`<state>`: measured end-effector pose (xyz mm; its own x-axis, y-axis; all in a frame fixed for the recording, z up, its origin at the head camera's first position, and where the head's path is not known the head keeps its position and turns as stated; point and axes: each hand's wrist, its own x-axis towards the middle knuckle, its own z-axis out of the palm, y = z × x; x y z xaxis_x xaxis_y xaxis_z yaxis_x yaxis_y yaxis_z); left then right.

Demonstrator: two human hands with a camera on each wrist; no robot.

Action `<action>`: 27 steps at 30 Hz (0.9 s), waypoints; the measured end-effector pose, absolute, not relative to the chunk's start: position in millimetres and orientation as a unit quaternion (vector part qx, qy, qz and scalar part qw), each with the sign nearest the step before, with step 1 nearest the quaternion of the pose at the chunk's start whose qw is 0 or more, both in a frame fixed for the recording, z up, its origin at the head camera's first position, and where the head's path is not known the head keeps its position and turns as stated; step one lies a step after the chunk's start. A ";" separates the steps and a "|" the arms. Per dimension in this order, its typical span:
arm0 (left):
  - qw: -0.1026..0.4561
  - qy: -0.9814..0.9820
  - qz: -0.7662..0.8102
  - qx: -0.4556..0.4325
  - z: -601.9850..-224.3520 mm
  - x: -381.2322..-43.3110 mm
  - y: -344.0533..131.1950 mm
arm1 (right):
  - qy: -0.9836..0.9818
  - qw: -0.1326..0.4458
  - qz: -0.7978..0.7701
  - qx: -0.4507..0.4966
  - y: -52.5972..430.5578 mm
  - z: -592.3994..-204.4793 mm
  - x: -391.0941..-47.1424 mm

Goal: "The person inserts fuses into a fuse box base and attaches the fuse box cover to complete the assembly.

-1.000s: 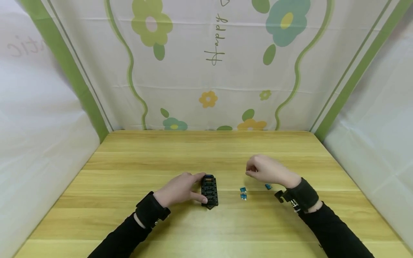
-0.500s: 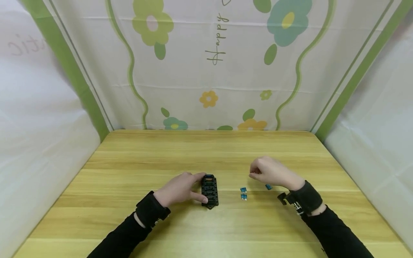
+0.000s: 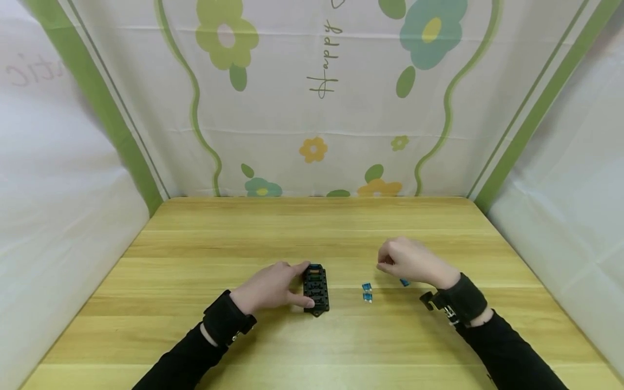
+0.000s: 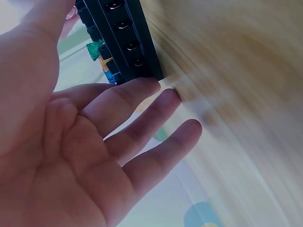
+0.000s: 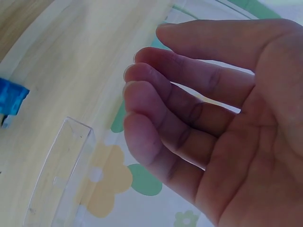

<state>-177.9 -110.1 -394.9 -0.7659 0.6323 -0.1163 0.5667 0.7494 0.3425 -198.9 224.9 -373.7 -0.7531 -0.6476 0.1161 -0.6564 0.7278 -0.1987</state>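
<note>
Near the middle of the table my left hand holds a black fuse box between thumb and index finger, the thumb at its near end and the index at the far end. Green, orange and blue blade fuses sit in the box at its far end in the left wrist view. Two loose blue blade fuses lie right of the box. My right hand hovers above the table with loosely curled fingers and nothing between them. Just below it lies another blue fuse, partly covered by the hand in the head view.
A clear plastic piece with straight edges lies on the table beyond the right fingers in the right wrist view. The wooden table ends at a printed flower cloth at the back, with white cloth walls on both sides.
Over the first half second my right hand has drifted slightly right, then stayed put. The left hand and fuse box keep their place, and the loose fuses lie where they were.
</note>
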 end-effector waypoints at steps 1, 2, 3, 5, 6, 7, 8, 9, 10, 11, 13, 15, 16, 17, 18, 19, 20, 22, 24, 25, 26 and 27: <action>0.113 0.929 0.144 0.323 -394.8 -177.7 -110.2 | -0.929 0.022 0.113 0.352 225.7 -374.2 -198.3; 0.114 0.929 0.144 0.323 -394.5 -177.3 -110.1 | -0.929 0.024 0.111 0.353 226.7 -375.0 -197.7; 0.115 0.928 0.144 0.323 -394.2 -176.8 -110.0 | -0.928 0.026 0.111 0.354 228.0 -375.9 -197.1; 0.116 0.928 0.144 0.323 -393.7 -176.1 -109.7 | -0.927 0.026 0.114 0.356 231.4 -377.8 -196.3; 0.115 0.928 0.144 0.323 -393.4 -175.8 -109.5 | -0.926 0.026 0.116 0.357 233.1 -378.8 -196.1; 0.115 0.928 0.144 0.322 -393.2 -175.5 -109.3 | -0.926 0.025 0.116 0.357 234.9 -379.8 -196.1; 0.115 0.929 0.144 0.321 -392.6 -175.1 -109.2 | -0.926 0.025 0.116 0.357 236.9 -381.0 -196.4; 0.115 0.929 0.144 0.320 -392.5 -175.0 -109.1 | -0.927 0.023 0.117 0.355 238.7 -381.6 -196.7; 0.114 0.930 0.143 0.319 -392.3 -174.8 -109.2 | -0.928 0.021 0.118 0.353 240.4 -381.9 -196.8; 0.113 0.930 0.143 0.318 -392.3 -174.8 -109.3 | -0.928 0.020 0.116 0.352 242.2 -382.1 -197.0; 0.112 0.931 0.143 0.317 -392.1 -175.1 -109.4 | -0.929 0.014 0.118 0.352 246.0 -382.2 -196.9; 0.111 0.931 0.142 0.317 -392.6 -175.6 -109.1 | -0.928 0.008 0.122 0.351 249.6 -381.9 -196.5; 0.111 0.931 0.142 0.317 -392.7 -175.8 -108.8 | -0.928 0.007 0.123 0.353 251.4 -382.1 -196.4; 0.110 0.932 0.141 0.317 -392.8 -176.0 -108.6 | -0.927 0.005 0.122 0.354 252.9 -382.0 -196.4; 0.110 0.932 0.142 0.316 -392.8 -176.1 -108.3 | -0.928 0.005 0.121 0.353 254.1 -382.0 -196.3; 0.110 0.932 0.142 0.315 -392.8 -176.2 -108.0 | -0.928 0.005 0.120 0.353 255.3 -382.2 -196.3; 0.110 0.932 0.143 0.315 -393.2 -176.3 -107.7 | -0.928 0.004 0.119 0.354 256.5 -382.5 -196.3; 0.110 0.932 0.142 0.314 -393.4 -176.5 -107.4 | -0.929 0.003 0.117 0.352 258.3 -383.4 -196.6; 0.110 0.932 0.144 0.314 -393.7 -176.9 -107.4 | -0.929 -0.004 0.122 0.351 259.8 -384.3 -196.8; 0.110 0.932 0.144 0.314 -393.8 -177.1 -107.5 | -0.928 -0.008 0.125 0.352 260.3 -384.8 -197.0; 0.109 0.932 0.142 0.315 -394.2 -177.4 -107.7 | -0.927 -0.012 0.129 0.352 260.7 -385.2 -197.2; 0.109 0.932 0.142 0.315 -394.3 -177.5 -108.1 | -0.926 -0.016 0.133 0.352 260.8 -385.5 -197.6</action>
